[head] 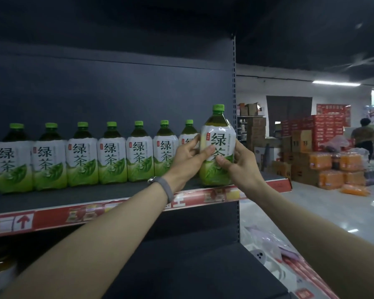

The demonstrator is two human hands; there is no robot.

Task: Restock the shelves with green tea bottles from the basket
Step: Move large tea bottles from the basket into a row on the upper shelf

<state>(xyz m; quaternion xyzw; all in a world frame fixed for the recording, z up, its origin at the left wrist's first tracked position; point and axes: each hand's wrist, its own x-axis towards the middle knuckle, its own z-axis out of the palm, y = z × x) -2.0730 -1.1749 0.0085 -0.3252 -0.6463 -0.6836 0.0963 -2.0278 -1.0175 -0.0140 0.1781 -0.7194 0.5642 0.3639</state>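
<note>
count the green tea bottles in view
8. Seven bottles stand in a row on the shelf, the rightmost partly hidden behind the left hand; that hand and the right hand grip the eighth bottle at the row's right end.

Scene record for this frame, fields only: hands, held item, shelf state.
held item: green tea bottle, upright, at the right end of the row
left hand: grips the bottle's left side
right hand: grips its right side
shelf: seven bottles standing in a row, labels forward
contact: base at shelf level; whether it is set down, cannot tell
left wrist: band
</note>
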